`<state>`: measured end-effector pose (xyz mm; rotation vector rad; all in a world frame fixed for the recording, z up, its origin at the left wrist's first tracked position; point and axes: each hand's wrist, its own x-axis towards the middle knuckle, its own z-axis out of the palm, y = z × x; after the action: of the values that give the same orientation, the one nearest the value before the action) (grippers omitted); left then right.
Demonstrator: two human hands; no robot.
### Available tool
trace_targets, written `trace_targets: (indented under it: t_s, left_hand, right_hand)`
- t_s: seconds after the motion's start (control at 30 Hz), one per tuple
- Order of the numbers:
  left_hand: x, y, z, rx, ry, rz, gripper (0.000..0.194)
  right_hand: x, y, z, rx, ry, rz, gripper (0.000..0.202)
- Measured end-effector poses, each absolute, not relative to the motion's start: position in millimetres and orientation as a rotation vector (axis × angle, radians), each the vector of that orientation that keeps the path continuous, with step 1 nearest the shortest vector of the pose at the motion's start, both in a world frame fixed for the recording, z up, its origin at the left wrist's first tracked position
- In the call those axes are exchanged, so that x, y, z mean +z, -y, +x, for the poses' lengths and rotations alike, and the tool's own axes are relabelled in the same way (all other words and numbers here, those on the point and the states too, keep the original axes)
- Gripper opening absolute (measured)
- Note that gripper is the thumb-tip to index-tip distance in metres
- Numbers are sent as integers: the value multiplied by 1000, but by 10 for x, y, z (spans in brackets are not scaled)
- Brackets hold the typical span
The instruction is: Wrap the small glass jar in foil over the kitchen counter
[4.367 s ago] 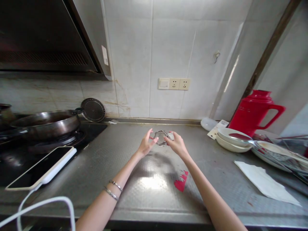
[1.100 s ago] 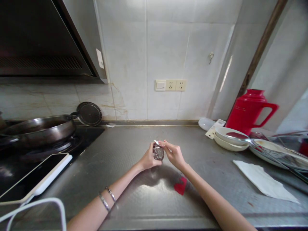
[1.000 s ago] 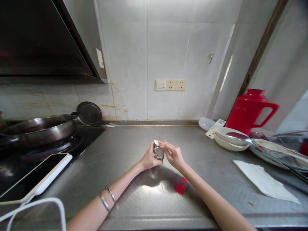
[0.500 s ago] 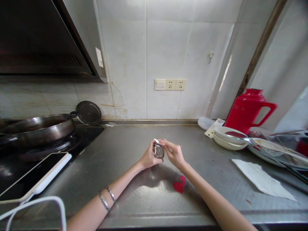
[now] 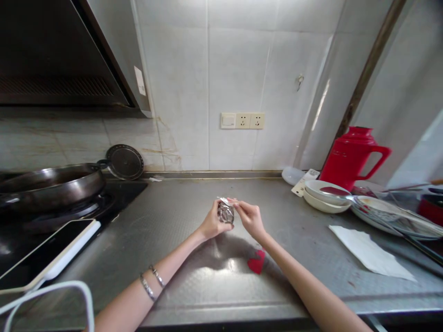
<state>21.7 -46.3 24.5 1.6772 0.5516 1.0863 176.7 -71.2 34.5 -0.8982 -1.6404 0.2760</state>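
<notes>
Above the steel counter, my left hand [image 5: 212, 221] is wrapped round a small glass-like jar [image 5: 226, 214] with a dark, shiny body. A whitish, silvery film [image 5: 224, 200] shows along the jar's top edge. The fingers of my right hand [image 5: 249, 216] are pinched at that top edge, on the film's right side. How far the film is attached is too small to tell. On the counter below my right wrist lies a red, roughly heart-shaped scrap [image 5: 256, 262].
On the left, a steel pan [image 5: 51, 189] stands on the stove, with a phone [image 5: 48, 251] and a white cable in front. At right are a red thermos [image 5: 349, 157], stacked bowls [image 5: 327, 196], plates with utensils [image 5: 391, 216] and a white paper sheet [image 5: 370, 253].
The whitish film stands out more at the jar's top, and the jar is turned slightly. Both hands keep their hold; the view has shifted a little.
</notes>
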Motion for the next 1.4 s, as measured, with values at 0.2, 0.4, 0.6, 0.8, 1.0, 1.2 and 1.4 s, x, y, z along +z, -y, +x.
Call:
trace_targets:
  t_s: [0.2,0.4,0.6,0.8,1.0,1.2,1.4]
  left_hand:
    - [166,403,246,1119,-602,1645,66]
    - [129,370,235,1119,-669,1642,62]
    - [210,437,226,1118,-531,1690,69]
    - [211,449,253,1122,-525,1649,67]
    - [137,404,269,1162,-636,1591,63]
    - [127,371,249,1073,-781,1616,63]
    - [148,380,250,1089,-780,1623,65]
  right_hand:
    - [333,772,1728,155,1747,-746,27]
    - [330,769,1720,165,1783,-707,27]
    - [364,704,1769,446,1563,-909,28]
    - [338,741,1754,293,1620,-835,23]
    - [335,802,1703,97,1790,-645,29]
    - [405,831,1703,185,1778,-714,27]
    - [529,668,1828,116,1584,-942,25]
